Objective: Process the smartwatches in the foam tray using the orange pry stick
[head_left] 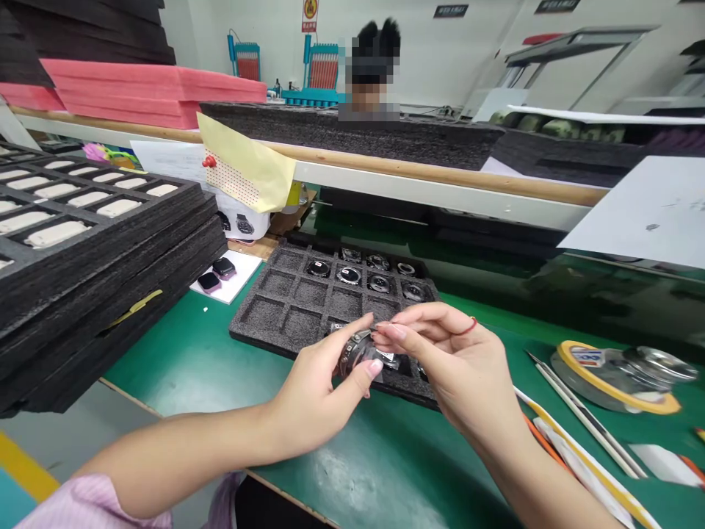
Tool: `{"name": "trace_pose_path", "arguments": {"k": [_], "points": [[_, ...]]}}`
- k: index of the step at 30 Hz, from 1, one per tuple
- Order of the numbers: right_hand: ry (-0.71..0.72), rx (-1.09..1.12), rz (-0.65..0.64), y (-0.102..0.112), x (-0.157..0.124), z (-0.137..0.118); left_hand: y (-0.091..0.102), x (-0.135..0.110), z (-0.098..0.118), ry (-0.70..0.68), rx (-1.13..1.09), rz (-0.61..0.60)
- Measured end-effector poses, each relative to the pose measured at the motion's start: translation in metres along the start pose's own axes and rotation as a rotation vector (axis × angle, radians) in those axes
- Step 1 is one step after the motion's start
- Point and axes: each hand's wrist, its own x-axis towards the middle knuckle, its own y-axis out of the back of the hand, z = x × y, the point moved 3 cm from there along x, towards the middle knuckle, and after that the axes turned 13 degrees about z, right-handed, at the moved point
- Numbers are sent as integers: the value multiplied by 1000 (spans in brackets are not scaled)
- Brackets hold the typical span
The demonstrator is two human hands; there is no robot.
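Note:
My left hand (313,389) is wrapped round a dark watch case (357,351) with buttons on its side, thumb and fingers on its edges. At the watch's upper right edge, the thumb and fingertips of my right hand (463,353) are pinched together. Whatever sits between those fingertips is too small to make out. Both hands are over the near side of a black foam tray (261,314), and they hide part of it. Several round watch cases, such as one with a white label (349,275), lie in its compartments; some left-hand compartments hold nothing.
Stacked foam trays (165,250) with pale pieces stand at the left. Two small square watches (209,281) lie on a white card. At the right are a tape roll (611,376), a metal-topped jar (658,367) and tweezers (584,411). A person (370,73) is behind the shelf.

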Motion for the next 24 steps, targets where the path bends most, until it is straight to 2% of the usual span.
{"name": "trace_pose_path", "arguments": {"k": [5,10,15,24], "points": [[67,-57,-7,2,-3,0,4,-1,7,-94,84,30],[190,-42,-5,1,-7,-4,4,-4,6,-118,105,-54],[128,-41,-17,-2,-12,-7,5,-8,5,-135,128,-79],[64,-74,2,-2,-15,-13,3,-9,2,52,-71,-133]]}}
